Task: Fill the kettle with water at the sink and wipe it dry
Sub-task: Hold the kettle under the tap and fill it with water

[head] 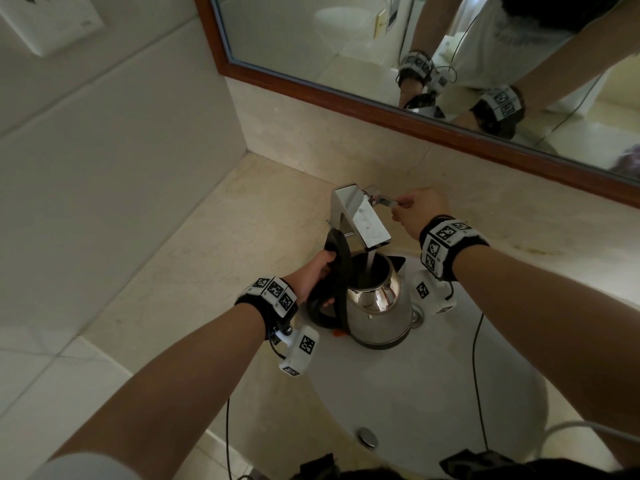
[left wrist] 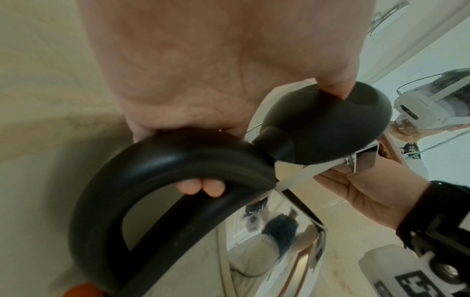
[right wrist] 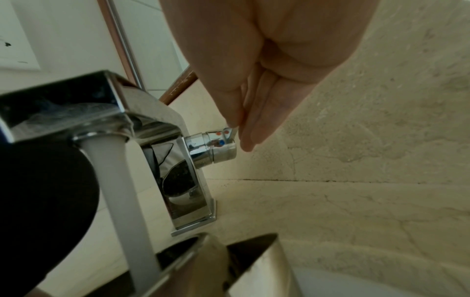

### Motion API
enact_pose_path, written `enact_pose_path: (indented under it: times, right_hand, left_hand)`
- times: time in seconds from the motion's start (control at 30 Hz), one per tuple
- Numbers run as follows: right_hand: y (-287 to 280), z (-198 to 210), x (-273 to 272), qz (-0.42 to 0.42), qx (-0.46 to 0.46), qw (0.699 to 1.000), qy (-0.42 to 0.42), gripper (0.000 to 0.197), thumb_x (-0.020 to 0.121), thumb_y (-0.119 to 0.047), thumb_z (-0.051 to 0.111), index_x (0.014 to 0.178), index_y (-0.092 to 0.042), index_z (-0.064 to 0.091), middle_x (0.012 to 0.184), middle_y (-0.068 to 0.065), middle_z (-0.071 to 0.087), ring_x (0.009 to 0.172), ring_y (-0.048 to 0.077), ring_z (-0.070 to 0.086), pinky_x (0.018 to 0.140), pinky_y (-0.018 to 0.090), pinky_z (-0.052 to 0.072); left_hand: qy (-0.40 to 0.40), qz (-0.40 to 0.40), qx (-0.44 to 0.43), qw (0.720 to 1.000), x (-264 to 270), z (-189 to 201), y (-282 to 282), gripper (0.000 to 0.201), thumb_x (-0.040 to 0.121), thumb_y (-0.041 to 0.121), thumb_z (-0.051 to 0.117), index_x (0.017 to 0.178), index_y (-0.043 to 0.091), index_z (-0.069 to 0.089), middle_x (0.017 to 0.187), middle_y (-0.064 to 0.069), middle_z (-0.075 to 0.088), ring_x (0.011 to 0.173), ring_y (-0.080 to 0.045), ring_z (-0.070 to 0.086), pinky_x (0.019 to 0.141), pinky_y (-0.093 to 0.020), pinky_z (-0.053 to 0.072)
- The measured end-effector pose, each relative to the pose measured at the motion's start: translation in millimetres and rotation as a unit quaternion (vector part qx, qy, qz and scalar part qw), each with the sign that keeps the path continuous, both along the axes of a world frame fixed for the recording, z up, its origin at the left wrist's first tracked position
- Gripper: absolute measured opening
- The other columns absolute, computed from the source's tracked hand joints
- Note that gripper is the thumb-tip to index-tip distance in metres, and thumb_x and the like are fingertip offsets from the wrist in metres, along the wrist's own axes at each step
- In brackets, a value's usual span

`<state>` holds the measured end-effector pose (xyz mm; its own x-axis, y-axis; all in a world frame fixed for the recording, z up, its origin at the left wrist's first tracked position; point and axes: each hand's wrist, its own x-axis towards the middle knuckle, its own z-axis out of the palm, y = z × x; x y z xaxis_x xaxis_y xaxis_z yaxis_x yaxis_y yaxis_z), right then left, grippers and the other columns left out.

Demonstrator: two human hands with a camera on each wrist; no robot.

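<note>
The stainless electric kettle (head: 377,306) sits in the white sink basin (head: 433,386), right under the chrome tap (head: 360,216), with its black lid (head: 337,249) flipped up and back. A stream of water (head: 370,263) falls from the spout straight into the open mouth, so the filling step is in hand. How much water the kettle holds cannot be told: the inside reads dark from above.

The left hand (head: 315,271) grips the black loop handle (left wrist: 162,180); in the left wrist view its fingers (left wrist: 201,185) curl round under the handle while the thumb presses on the raised lid, holding it open. The right hand (head: 420,211) is at the thin tap lever (head: 386,201); the right wrist view shows the thumb and fingers (right wrist: 257,120) pinching the lever just above the valve barrel with its red and blue marks.

The next move, as I judge it, calls for watching the level, then turning the lever off with the right hand before the kettle overfills, letting the lid drop, and lifting the kettle out by the handle for wiping. No cloth shows clearly. Around the basin lies the beige marble tabletop (head: 207,258), and a wood-framed mirror (head: 346,36) hangs on the wall behind.
</note>
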<state>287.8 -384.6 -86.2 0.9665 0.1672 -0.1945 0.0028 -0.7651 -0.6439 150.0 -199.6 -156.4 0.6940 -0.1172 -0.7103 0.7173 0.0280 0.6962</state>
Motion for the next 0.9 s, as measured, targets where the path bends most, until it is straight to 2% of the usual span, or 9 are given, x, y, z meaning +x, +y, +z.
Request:
enact_pose_path:
  times: [0.1,0.23,0.37,0.5,0.6,0.9]
  right_hand:
    - [-0.3,-0.2,0.6,-0.001,0.002,1.000,0.000,0.013,0.091,-0.020,0.061,0.097,-0.015,0.071,0.090,0.006,0.074,0.087,0.024,0.068,0.084,0.040,0.057]
    - [-0.1,1.6,0.3,0.001,0.001,1.000,-0.003,0.014,0.091,-0.018,0.060,0.097,-0.013,0.072,0.091,0.008,0.074,0.088,0.026,0.068,0.085,0.042,0.056]
    - [-0.4,1.0,-0.5,0.004,-0.003,1.000,-0.006,0.014,0.090,-0.018,0.061,0.096,-0.012,0.072,0.090,0.009,0.074,0.087,0.027,0.069,0.085,0.045,0.057]
    - [0.0,1.6,-1.2,0.004,-0.004,1.000,-0.008,0.015,0.090,-0.017,0.061,0.098,-0.011,0.072,0.091,0.010,0.074,0.089,0.027,0.069,0.086,0.045,0.056]
    - [0.6,2.6,-2.1,0.003,-0.001,1.000,-0.007,0.016,0.090,-0.017,0.061,0.100,-0.009,0.072,0.092,0.011,0.075,0.090,0.028,0.068,0.087,0.045,0.056]
    - [0.8,3.1,-3.2,-0.004,0.002,1.000,-0.004,0.016,0.091,-0.017,0.060,0.100,-0.010,0.072,0.092,0.011,0.075,0.091,0.028,0.069,0.087,0.045,0.056]
  left_hand:
    - [-0.005,-0.006,0.004,1.000,0.1,0.6,-0.3,0.077,0.072,0.063,0.036,0.105,-0.003,0.058,0.077,-0.014,0.061,0.062,-0.024,0.059,0.060,-0.027,0.050]
    - [-0.007,-0.003,0.010,1.000,-0.5,1.8,-1.5,0.070,0.088,0.058,0.031,0.110,-0.003,0.057,0.079,-0.014,0.060,0.063,-0.023,0.058,0.058,-0.025,0.050]
    - [-0.008,-0.002,0.004,1.000,-1.1,3.2,-2.5,0.074,0.072,0.061,0.036,0.105,-0.002,0.059,0.078,-0.014,0.060,0.062,-0.024,0.057,0.058,-0.026,0.049]
    - [-0.014,0.004,0.008,1.000,0.4,0.3,-1.5,0.080,0.077,0.060,0.036,0.115,-0.007,0.058,0.082,-0.017,0.060,0.063,-0.025,0.058,0.058,-0.027,0.050]
    - [-0.012,-0.004,0.004,1.000,-0.4,-0.2,-1.0,0.076,0.076,0.061,0.035,0.108,-0.004,0.058,0.077,-0.015,0.060,0.061,-0.024,0.058,0.057,-0.026,0.049]
    - [-0.013,-0.006,-0.001,1.000,-1.2,0.2,-0.6,0.076,0.071,0.062,0.037,0.105,-0.002,0.059,0.079,-0.014,0.062,0.061,-0.023,0.060,0.060,-0.027,0.049]
